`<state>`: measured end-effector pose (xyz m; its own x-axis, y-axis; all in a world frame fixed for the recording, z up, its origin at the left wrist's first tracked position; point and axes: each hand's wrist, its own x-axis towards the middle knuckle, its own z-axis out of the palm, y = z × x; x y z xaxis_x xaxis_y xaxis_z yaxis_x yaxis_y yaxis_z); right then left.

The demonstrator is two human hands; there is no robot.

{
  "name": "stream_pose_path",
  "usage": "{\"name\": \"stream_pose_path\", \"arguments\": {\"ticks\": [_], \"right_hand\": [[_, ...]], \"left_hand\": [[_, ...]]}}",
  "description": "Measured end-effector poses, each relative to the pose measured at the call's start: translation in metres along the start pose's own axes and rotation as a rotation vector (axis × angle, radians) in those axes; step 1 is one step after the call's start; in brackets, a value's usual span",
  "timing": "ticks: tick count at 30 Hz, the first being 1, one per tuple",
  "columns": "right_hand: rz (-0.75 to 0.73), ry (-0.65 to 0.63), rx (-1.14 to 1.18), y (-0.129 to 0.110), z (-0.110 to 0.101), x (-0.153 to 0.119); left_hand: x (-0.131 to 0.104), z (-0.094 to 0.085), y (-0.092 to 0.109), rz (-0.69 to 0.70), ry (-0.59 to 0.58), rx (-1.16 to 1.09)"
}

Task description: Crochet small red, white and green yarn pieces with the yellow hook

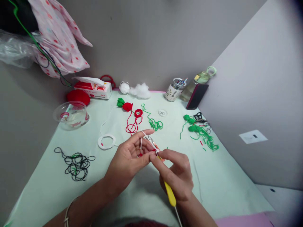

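My left hand [129,157] is closed, pinching a small red crochet piece [153,151] between thumb and fingers. White yarn [144,133] runs over its raised index finger and down to the piece. My right hand [177,171] grips a crochet hook with a yellow handle [169,192], and its fingertips meet the left thumb at the red piece. Behind the fingers an orange and silver tool [151,141] shows in part; its kind is hidden. To the left lies a loose ring of white yarn [106,142]. Beyond the hands are red yarn [132,127] and a red-and-green crochet piece [127,107].
Tangled black yarn [77,165] lies left, below a clear plastic bowl [73,115]. Along the back stand a tissue box [94,90], white stuffing [140,91], a pen tin [174,90], a bottle [193,85] and a phone [197,97]. Green yarn pieces [201,132] lie right.
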<state>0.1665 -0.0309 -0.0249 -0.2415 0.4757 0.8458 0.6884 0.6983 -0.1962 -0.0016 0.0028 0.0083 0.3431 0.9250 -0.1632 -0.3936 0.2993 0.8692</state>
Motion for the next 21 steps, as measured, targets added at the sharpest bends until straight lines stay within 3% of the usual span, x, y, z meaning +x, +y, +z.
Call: {"name": "stream_pose_path", "arguments": {"ticks": [4,8,13,16,21], "right_hand": [[0.061,-0.02,0.092,0.0,-0.003,0.004],[0.328,0.035,0.424,0.003,-0.006,0.013],[0.664,0.136,0.821,0.008,-0.001,0.018],[0.669,0.094,0.816,0.006,0.003,0.019],[0.517,0.082,0.52,-0.003,0.008,0.013]], "left_hand": [[0.003,-0.007,-0.002,-0.135,-0.131,-0.139],[0.007,-0.015,0.0,-0.148,-0.117,-0.112],[0.006,-0.015,-0.001,-0.057,-0.077,-0.034],[0.004,-0.009,-0.006,-0.03,-0.061,-0.038],[0.002,0.0,-0.012,0.005,0.033,-0.089]]}}
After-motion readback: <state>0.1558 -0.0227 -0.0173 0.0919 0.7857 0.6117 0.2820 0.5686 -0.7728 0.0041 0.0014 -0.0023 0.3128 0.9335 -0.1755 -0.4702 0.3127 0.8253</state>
